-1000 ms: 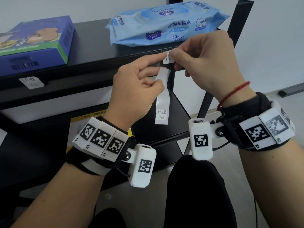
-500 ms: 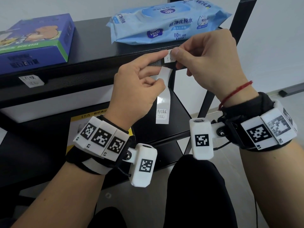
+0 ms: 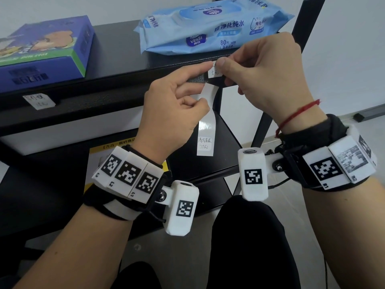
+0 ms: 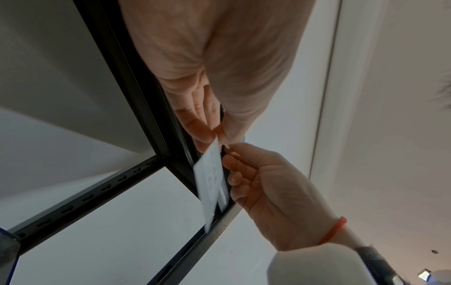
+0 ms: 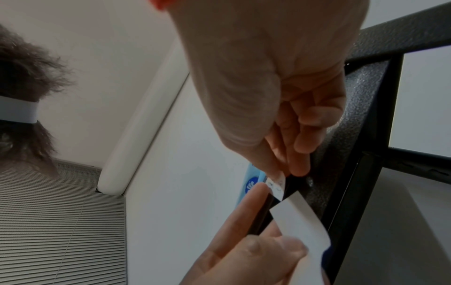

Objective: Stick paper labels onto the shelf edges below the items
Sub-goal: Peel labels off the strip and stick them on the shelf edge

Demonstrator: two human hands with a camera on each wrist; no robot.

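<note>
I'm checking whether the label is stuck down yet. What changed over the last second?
Almost nothing: both hands drifted slightly. The right hand still pinches the small label at the shelf edge; the left hand still holds the backing strip.

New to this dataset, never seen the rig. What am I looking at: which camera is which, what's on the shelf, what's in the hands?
No robot: a person with a camera on the head and one on each wrist. The head view looks down at both hands; the wrist views look up along the fingers.

On the black shelf lie a blue box and a wet wipes pack. One label already sits on the edge below the box.

The right hand pinches a small handwritten label against the shelf edge under the wipes. The left hand holds the backing strip, which carries one more label.
</note>
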